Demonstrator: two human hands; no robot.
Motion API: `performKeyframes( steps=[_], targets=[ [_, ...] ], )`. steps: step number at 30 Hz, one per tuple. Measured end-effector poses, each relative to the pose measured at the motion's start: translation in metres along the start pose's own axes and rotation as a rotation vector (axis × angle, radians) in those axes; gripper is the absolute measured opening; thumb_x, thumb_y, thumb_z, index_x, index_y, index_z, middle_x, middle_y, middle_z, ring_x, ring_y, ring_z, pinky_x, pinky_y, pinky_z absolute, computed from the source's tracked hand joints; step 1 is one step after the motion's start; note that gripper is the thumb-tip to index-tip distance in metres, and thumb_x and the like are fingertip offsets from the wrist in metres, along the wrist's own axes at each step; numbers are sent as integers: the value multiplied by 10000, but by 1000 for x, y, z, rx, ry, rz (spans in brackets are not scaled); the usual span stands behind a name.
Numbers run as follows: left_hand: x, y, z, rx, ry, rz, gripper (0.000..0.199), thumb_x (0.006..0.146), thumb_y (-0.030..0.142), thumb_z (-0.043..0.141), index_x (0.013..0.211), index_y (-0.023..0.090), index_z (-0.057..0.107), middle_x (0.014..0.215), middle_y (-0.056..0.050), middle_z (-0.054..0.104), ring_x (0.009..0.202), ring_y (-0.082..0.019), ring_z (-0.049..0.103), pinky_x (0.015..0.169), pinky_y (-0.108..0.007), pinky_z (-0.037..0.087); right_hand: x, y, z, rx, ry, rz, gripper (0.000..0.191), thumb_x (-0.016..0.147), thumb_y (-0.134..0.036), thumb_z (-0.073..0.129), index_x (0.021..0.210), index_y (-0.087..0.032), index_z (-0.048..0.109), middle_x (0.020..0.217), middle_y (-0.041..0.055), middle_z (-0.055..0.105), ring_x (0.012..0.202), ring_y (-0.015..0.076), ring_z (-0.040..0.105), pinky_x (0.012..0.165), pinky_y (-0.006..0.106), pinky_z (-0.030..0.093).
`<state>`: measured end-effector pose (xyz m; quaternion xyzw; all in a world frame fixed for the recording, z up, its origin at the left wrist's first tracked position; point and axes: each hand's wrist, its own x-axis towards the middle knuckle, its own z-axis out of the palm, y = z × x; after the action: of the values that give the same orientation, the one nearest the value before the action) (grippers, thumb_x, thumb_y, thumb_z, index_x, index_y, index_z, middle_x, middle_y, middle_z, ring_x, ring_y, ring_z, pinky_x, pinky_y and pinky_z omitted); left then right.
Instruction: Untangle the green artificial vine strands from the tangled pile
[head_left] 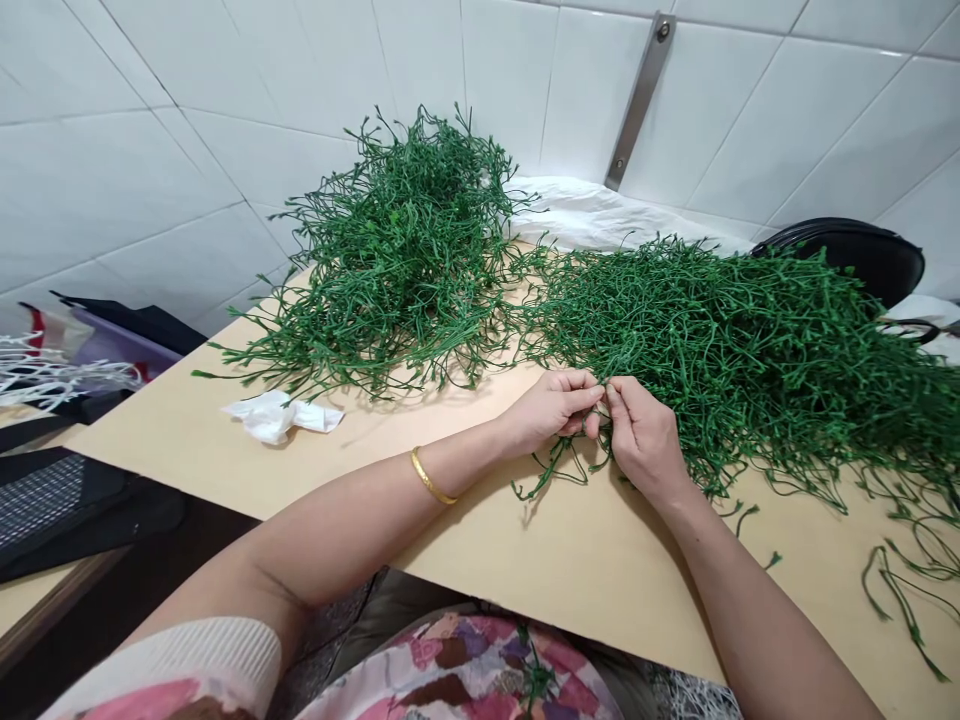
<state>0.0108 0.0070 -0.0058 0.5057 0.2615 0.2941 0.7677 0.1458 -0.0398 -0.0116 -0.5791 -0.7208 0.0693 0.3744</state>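
Over the tabletop my left hand [553,408] and my right hand [646,432] meet, fingertips pinched close together. Between them are thin green cords [553,468], whose tufted ends dangle below the left fingers. The exact spot that the fingertips grip is too small to make out. Just beyond and to the right of my hands spreads a large heap of similar green cords [720,340]. A second tangled pile of green cords [412,250] rises at the back left. A gold bangle [433,477] circles my left wrist.
The tan tabletop [480,540] carries a crumpled white tissue [281,415] at left and loose cords [904,600] at right. White cloth [600,212] and a black rounded case [847,255] lie along the tiled wall. Dark items and white netting [64,375] are at far left.
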Motion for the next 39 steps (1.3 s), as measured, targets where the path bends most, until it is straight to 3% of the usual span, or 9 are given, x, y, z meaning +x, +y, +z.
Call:
performKeyframes(
  steps=[4, 7, 13, 18, 20, 23, 28, 32, 39],
  targets=[
    [-1, 4, 1, 120, 31, 24, 180, 777, 229, 497, 624, 146, 452, 390, 43, 442, 355, -29, 326, 402, -158, 220, 1, 4, -4, -213, -33, -115, 172, 848, -187, 344, 694, -201, 420, 652, 6, 448, 578, 125, 390, 574, 257, 297],
    [0, 5, 0, 161, 16, 53, 137, 738, 212, 533, 631, 129, 513, 432, 48, 416, 383, -36, 345, 407, -168, 247, 3, 4, -12, -135, -80, -86, 191, 851, -209, 360, 668, -200, 413, 597, -12, 420, 537, 112, 367, 548, 251, 282],
    [-6, 9, 1, -7, -128, -16, 193, 713, 308, 597, 684, 122, 551, 440, 79, 299, 375, -16, 211, 393, -166, 152, 4, 3, -25, 630, -258, 206, 293, 858, -403, 423, 652, -196, 456, 543, -43, 311, 471, 80, 256, 423, 221, 203],
    [-1, 5, -6, -153, -76, 10, 174, 723, 296, 598, 701, 136, 534, 409, 103, 231, 355, -14, 152, 388, -163, 126, 4, -3, -31, 1074, -153, 263, 287, 842, -411, 450, 643, -205, 434, 511, -69, 188, 431, 70, 222, 416, 218, 203],
    [3, 4, -10, -154, -33, 44, 179, 734, 302, 589, 719, 131, 538, 399, 99, 256, 352, -16, 167, 384, -167, 104, 4, -4, -31, 953, -117, 262, 264, 850, -407, 442, 687, -203, 482, 497, -72, 199, 430, 68, 221, 424, 220, 206],
    [4, 4, -13, -94, 21, 57, 185, 735, 306, 589, 741, 125, 549, 394, 79, 341, 348, -16, 199, 380, -172, 89, 4, -1, -25, 518, -106, 213, 238, 835, -392, 474, 759, -186, 566, 522, -44, 358, 477, 75, 309, 455, 226, 248],
    [1, 6, -9, 12, 62, 73, 206, 723, 303, 598, 656, 131, 507, 419, 49, 435, 371, -16, 286, 400, -172, 143, 4, 2, -14, 140, -80, 103, 246, 809, -382, 509, 858, -182, 642, 778, 27, 582, 620, 108, 480, 564, 247, 359],
    [1, 5, -7, 97, 52, 62, 239, 726, 315, 584, 612, 137, 472, 437, 39, 467, 384, -19, 287, 415, -182, 153, 5, 2, -13, 211, -9, 166, 274, 790, -425, 525, 831, -177, 635, 853, 40, 575, 603, 98, 466, 536, 244, 349],
    [-1, 4, -3, 297, -15, 115, 272, 716, 338, 582, 572, 115, 526, 492, 30, 455, 450, -31, 313, 450, -205, 203, 6, 5, -11, 671, 43, 382, 283, 752, -406, 583, 611, -177, 496, 504, -64, 347, 485, 66, 301, 482, 232, 244]
  ],
)
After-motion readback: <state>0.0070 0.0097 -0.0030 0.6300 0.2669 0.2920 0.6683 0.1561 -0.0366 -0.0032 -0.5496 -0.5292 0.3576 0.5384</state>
